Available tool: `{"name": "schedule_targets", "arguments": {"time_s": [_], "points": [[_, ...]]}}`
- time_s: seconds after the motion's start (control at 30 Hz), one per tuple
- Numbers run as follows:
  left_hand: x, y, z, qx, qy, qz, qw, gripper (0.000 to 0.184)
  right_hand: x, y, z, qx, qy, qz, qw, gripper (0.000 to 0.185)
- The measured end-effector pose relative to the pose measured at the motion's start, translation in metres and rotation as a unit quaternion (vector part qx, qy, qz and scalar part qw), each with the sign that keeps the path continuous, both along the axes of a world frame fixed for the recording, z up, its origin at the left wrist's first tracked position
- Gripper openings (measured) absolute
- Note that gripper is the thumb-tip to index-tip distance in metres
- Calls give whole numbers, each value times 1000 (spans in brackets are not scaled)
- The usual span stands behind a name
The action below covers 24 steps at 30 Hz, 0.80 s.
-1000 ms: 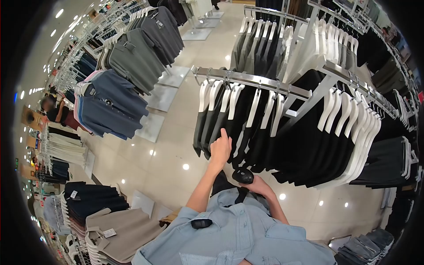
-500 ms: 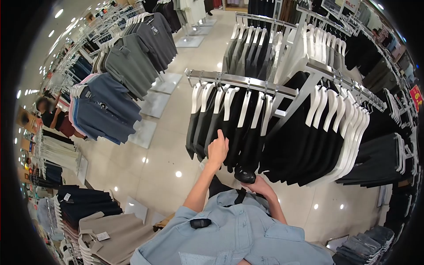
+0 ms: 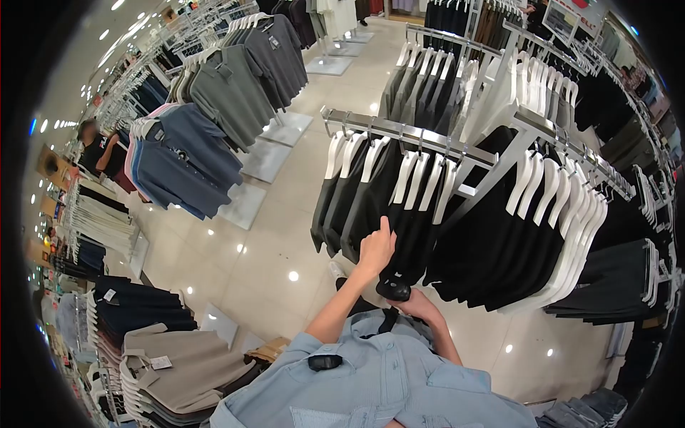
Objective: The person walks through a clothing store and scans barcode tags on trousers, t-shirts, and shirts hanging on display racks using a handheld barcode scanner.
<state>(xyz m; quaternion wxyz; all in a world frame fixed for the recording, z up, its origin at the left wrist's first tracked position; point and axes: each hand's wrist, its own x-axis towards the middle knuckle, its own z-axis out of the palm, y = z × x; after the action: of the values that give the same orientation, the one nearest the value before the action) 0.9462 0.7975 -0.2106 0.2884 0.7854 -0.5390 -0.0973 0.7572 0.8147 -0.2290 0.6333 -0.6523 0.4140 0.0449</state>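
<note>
At the near rack, my left hand (image 3: 377, 251) reaches up in front of the hanging dark garments (image 3: 362, 207), index finger stretched out and the others curled. It holds nothing I can see; whether the fingertip touches the cloth I cannot tell. Just below and to the right, my right hand (image 3: 422, 307) is closed around a black handheld device (image 3: 394, 287), whose rounded head points at the hems of the black clothes. White hangers (image 3: 369, 158) carry these garments on a metal rail (image 3: 407, 131). A gap in the hangers shows above my left hand.
More black garments (image 3: 492, 250) hang on the right arm of the rack. Blue shirts (image 3: 187, 160) and grey shirts (image 3: 232, 93) hang across the aisle on the left. A beige shirt (image 3: 189, 364) hangs at lower left. A person (image 3: 100, 153) stands at far left.
The rack and surroundings have shifted in the view as my head turned. My left hand has moved rightward along the garments, and several hangers there now stand closer together. The right hand still holds the device.
</note>
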Motion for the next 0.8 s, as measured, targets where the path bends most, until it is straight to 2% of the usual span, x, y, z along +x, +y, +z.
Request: {"name": "schedule_targets", "arguments": {"time_s": [0.13,0.3,0.47,0.67,0.8], "points": [[0,0,0,-1,3,1,1000,38,-2,4,-4,-10,-26,-14,1000,43],[9,0,3,16,-19,1,1000,33,-4,4,-4,-2,26,6,1000,43],[10,-1,2,22,-20,3,1000,30,-7,8,-2,4,0,-23,1000,43],[4,-2,3,1,-6,-7,1000,29,-9,9,0,8,-9,-30,999,43],[0,-3,11,42,33,-8,999,29,-8,7,1,9,2,-20,1000,43]]}}
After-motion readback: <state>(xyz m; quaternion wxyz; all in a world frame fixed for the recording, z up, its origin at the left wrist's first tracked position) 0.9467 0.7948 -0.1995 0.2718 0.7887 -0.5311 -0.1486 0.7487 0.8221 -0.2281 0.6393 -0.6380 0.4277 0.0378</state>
